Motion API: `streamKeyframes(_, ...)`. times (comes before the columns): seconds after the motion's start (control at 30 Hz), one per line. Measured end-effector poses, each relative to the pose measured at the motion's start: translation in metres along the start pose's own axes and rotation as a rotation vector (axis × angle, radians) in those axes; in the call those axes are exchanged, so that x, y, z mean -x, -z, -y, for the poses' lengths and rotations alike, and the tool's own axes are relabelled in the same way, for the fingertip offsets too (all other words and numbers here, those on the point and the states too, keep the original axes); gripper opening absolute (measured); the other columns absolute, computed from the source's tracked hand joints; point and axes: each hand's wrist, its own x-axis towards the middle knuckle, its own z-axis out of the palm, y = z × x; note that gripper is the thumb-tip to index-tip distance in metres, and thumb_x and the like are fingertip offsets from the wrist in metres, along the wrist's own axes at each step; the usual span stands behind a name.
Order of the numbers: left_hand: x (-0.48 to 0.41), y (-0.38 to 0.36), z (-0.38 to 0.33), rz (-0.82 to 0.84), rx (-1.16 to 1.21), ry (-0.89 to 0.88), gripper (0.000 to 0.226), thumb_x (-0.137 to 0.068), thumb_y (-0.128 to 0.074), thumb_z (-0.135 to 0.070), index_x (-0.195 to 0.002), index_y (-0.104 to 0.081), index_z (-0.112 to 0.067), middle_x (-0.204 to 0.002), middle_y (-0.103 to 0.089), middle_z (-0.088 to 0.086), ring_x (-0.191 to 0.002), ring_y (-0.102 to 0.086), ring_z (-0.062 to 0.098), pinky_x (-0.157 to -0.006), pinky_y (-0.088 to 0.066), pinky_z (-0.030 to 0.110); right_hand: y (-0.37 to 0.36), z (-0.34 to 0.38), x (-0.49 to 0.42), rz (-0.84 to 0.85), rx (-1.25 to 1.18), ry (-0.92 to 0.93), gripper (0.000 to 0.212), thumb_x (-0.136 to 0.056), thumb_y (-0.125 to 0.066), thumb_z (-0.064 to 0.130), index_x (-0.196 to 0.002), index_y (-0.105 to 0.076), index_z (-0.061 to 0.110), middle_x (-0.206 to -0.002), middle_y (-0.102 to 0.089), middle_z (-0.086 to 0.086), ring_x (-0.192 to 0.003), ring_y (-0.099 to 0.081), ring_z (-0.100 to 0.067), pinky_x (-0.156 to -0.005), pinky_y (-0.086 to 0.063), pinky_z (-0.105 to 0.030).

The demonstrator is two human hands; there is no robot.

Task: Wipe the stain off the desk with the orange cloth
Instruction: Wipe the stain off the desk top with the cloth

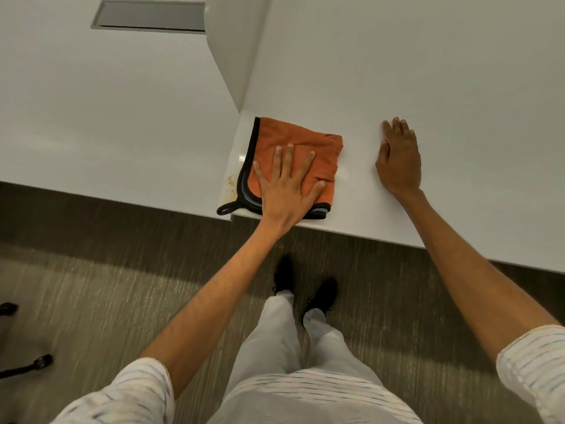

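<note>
Starting at the left, a faint brownish, blotchy stain [231, 188] marks the glossy white desk [428, 87] near its front corner. Just right of it lies the folded orange microfibre cloth with black edging [302, 148], my left hand [284, 191] pressed flat on it, fingers spread. Further right, my right hand [399, 160] rests flat and empty on bare desk.

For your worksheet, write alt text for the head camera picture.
A left hand presses a folded orange cloth flat on a white desk, beside a brownish stain at the corner. The right hand rests flat on the desk nearby.
</note>
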Motion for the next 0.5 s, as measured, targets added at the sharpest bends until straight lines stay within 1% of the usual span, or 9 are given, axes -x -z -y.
streamKeyframes(0.1,0.02,-0.006,0.003,0.006,0.001,-0.084,0.078,-0.09,-0.03,-0.076,-0.157,-0.016,-0.039,-0.167,-0.006,0.011,-0.154,0.002,0.033,-0.114,0.003,0.072,0.0,0.0,0.001,0.003,-0.002,0.003,0.048,-0.106,-0.032,0.014,-0.154,-0.036,0.008,-0.162,-0.03,-0.014,-0.154,-0.02,-0.027,-0.127,-0.012,-0.036)
streamKeyframes(0.2,0.042,-0.012,0.009,0.021,-0.035,-0.181,0.082,-0.088,-0.026,-0.08,-0.157,-0.012,-0.038,-0.167,-0.001,0.011,-0.154,0.006,0.034,-0.112,-0.001,0.074,0.0,0.0,-0.001,0.002,0.0,0.008,0.048,-0.106,-0.033,0.014,-0.154,-0.035,0.007,-0.162,-0.029,-0.014,-0.154,-0.02,-0.027,-0.128,-0.011,-0.037)
streamKeyframes(0.3,0.046,-0.013,0.003,0.012,-0.027,-0.145,0.08,-0.088,-0.025,-0.079,-0.157,-0.014,-0.039,-0.167,-0.002,0.011,-0.154,0.006,0.034,-0.113,0.002,0.074,-0.002,0.001,0.0,-0.003,0.018,0.014,0.048,-0.106,-0.033,0.013,-0.154,-0.035,0.007,-0.162,-0.029,-0.015,-0.154,-0.02,-0.028,-0.128,-0.012,-0.038)
streamKeyframes(0.4,0.029,-0.01,-0.005,0.009,-0.025,-0.099,0.073,-0.091,-0.027,-0.075,-0.155,-0.019,-0.042,-0.167,-0.005,0.008,-0.154,0.004,0.032,-0.113,0.003,0.072,0.0,0.0,0.002,0.002,0.034,0.014,0.049,-0.106,-0.032,0.012,-0.154,-0.034,0.006,-0.163,-0.028,-0.016,-0.154,-0.019,-0.027,-0.128,-0.01,-0.038)
streamKeyframes(0.5,-0.003,-0.003,-0.002,0.008,0.005,-0.09,0.067,-0.094,-0.03,-0.072,-0.154,-0.022,-0.045,-0.167,-0.008,0.006,-0.154,0.001,0.03,-0.113,0.001,0.073,0.002,0.002,0.002,0.042,0.093,0.023,0.051,-0.107,-0.031,0.019,-0.156,-0.028,0.005,-0.164,-0.023,-0.016,-0.155,-0.015,-0.027,-0.128,-0.007,-0.04)
